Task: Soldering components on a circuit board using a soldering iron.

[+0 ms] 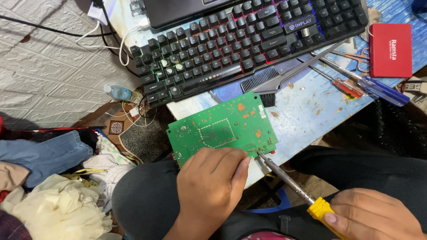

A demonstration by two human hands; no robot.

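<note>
- Two hands were at work over our lap: our left hand point(212, 178) pinched the near edge of the green circuit board point(221, 126), which lay half on the table edge point(307, 120).
- Our right hand point(373, 213) gripped the yellow handle of the soldering iron point(291, 183); its shaft ran up and left, tip touching the board's near right corner, just beside our left thumb.
- We saw no containers; a keyboard point(249, 35), a brush point(271, 82) and screwdrivers point(360, 84) lay beyond.
</note>
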